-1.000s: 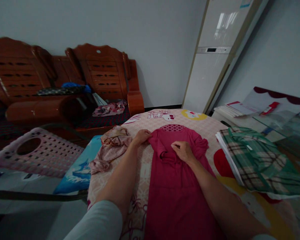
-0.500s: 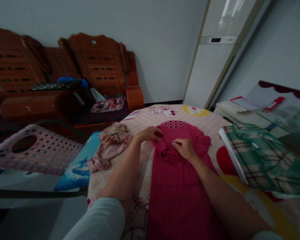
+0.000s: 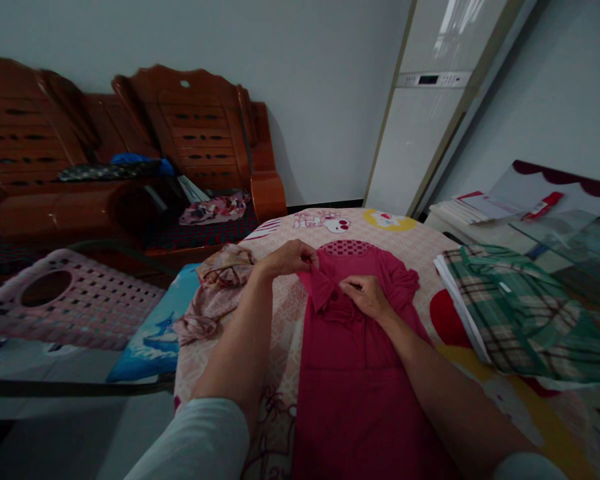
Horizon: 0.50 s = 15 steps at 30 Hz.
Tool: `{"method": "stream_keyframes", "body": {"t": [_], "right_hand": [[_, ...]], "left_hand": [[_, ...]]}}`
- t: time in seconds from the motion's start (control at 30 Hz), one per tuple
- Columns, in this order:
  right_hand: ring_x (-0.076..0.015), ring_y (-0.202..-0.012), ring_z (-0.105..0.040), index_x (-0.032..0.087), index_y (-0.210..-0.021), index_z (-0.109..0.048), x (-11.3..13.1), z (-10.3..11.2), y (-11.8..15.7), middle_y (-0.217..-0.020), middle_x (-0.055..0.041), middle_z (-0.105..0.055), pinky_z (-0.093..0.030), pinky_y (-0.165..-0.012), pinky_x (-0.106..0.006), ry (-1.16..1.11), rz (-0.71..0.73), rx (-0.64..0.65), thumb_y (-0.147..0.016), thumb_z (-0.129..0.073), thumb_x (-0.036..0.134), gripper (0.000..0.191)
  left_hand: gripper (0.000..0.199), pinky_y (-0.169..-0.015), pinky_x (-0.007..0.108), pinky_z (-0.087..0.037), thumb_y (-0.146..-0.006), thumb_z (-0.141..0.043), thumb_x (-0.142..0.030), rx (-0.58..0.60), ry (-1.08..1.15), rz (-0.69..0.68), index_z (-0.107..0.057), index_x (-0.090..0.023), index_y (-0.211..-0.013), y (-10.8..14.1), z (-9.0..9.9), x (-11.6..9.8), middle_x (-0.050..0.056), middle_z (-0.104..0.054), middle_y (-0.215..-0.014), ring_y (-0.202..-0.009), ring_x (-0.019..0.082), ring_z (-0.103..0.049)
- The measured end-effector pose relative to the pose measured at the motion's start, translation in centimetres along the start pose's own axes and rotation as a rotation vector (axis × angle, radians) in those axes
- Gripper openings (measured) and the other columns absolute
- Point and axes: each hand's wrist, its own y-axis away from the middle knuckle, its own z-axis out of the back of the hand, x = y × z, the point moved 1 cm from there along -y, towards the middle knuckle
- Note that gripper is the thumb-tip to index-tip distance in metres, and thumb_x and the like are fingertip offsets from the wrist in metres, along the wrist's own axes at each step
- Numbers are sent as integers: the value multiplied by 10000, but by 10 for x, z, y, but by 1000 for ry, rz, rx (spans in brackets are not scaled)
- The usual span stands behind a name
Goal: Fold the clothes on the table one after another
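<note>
A long magenta dress (image 3: 360,407) lies spread over the patterned tablecloth, with a netted panel at its far end and a bunched sleeve on the right. My left hand (image 3: 287,259) pinches the dress near its upper left shoulder and lifts a fold of the cloth. Close by, my right hand (image 3: 367,297) rests low over the chest, fingertips pinched together at the folded left sleeve. Cloth between these fingertips is hard to make out. A crumpled pale pink patterned cloth (image 3: 215,293) lies left of my left forearm.
A folded green plaid garment (image 3: 520,307) lies at the right on the round table's cloth (image 3: 280,333). Left of the table stand a pink woven basket (image 3: 95,300) and a blue whale-print cushion (image 3: 160,333). Beyond are wooden chairs (image 3: 200,133) and a tall white cabinet unit (image 3: 420,140).
My left hand has moved slightly left and up, pulling the dress's shoulder cloth and folded sleeve out to the left. My right hand has shifted slightly left.
</note>
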Motion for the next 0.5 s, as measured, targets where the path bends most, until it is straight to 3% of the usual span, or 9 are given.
{"method": "stream_keyframes", "body": {"t": [0.1,0.3,0.5], "right_hand": [[-126,-532,-504,174,-560,-619,7,-1,2,-539,16,-568,-350,-549,-247,-13,17,43,-928,-519,442,466],[-138,-616,-583,178,-744,-721,6,-6,2,-705,-17,-704,-403,-597,-242,-42,-10,131,-789,-708,380,207],[-113,-498,-491,171,-637,-655,-2,6,-1,-546,10,-599,-341,-500,-234,-141,-104,81,-793,-654,390,269]], "left_hand": [[250,-606,194,-410,-621,-525,-115,-120,22,-47,-727,-149,-764,-6,-7,-2,-20,-647,-659,-644,111,-548],[342,-658,216,-474,-639,-499,-86,-288,88,-62,-723,-131,-893,-19,-25,4,18,-711,-792,-716,135,-626],[451,-736,233,-502,-625,-540,-40,-336,-85,-2,-761,-154,-1002,-23,-27,-1,18,-748,-842,-791,162,-669]]}}
